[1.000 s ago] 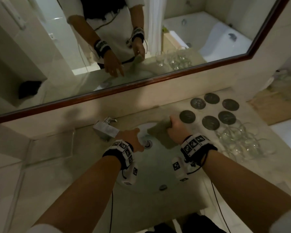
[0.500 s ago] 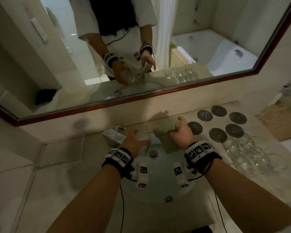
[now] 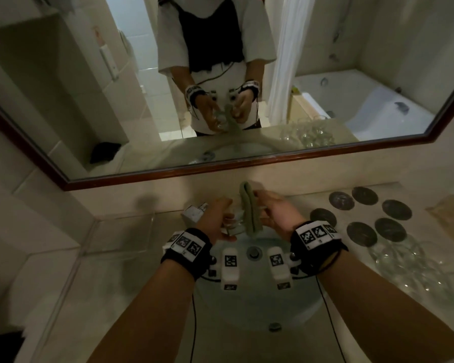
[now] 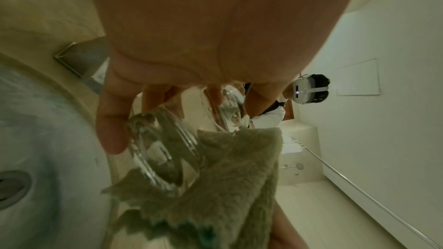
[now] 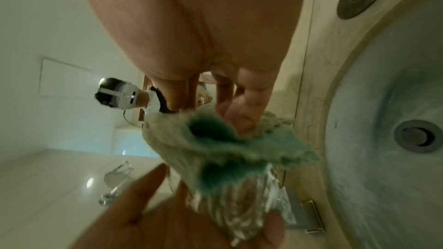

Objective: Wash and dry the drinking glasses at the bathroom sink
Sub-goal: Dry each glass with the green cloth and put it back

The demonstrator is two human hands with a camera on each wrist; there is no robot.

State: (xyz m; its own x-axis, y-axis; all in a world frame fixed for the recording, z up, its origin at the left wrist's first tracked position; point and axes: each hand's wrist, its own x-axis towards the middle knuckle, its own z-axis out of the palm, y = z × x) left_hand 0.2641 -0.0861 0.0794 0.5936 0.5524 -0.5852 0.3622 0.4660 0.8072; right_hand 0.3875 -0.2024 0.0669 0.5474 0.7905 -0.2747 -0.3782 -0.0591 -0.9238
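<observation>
1. Clear glass, a single drinking glass [image 3: 233, 223], sits in the grasp of the left hand [image 3: 212, 220] above the back of the sink [image 3: 260, 305]. In the left wrist view the fingers [image 4: 112, 126] curl round its ribbed wall [image 4: 165, 150].
2. Pale green towel [image 3: 249, 213] hangs folded from the right hand [image 3: 275, 213], whose thumb and fingers pinch it. It touches the glass on its right side.
3. From the right wrist view the towel [image 5: 230, 145] shows a darker teal patch and lies over the glass [image 5: 242, 211], with the thumb [image 5: 249, 105] pressed into the cloth.
4. Both hands are raised above the basin, close together, in front of the wall below the mirror [image 3: 220, 87].
5. A metal tap [image 3: 193, 213] stands just left of the left hand, at the sink's back rim.
6. On the counter [image 3: 89, 271] to the right, a cluster of other glasses [image 3: 404, 265] stands near the sink's edge.
7. Behind that cluster lie six dark round coasters [image 3: 396, 209], set apart from one another.
8. The drain [image 3: 254, 252] shows between the two wrist cameras.
9. The mirror reflects the person holding glass and towel, with a bathtub [image 3: 378, 111] behind.
</observation>
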